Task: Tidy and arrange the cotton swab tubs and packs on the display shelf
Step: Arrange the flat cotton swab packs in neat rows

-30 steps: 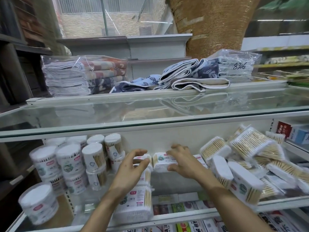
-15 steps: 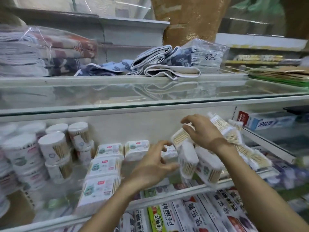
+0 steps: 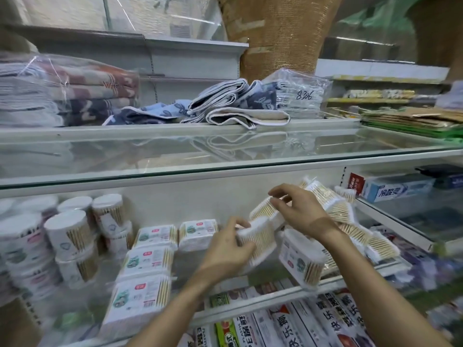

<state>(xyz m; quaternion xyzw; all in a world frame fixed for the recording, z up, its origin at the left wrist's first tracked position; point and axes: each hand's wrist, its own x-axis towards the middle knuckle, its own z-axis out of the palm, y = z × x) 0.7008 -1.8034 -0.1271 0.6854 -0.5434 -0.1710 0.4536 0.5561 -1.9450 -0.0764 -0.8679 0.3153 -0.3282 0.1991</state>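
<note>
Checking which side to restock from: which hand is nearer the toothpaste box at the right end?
Right. The right hand is in the loose swab packs, left of the toothpaste box; the left hand is lower and farther left.

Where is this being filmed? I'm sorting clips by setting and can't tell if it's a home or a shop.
Most likely a small general shop. Glass display shelves carry many identical cotton swab packs and tubs, bagged towel stacks sit above, one bag hand-marked 8306, and boxed toothpaste sits alongside.

Glossy clear plastic wraps the wooden-stick swab packs [image 3: 260, 240]; the shelf [image 3: 225, 156] is smooth glass, the towels [image 3: 240, 106] soft cloth
</note>
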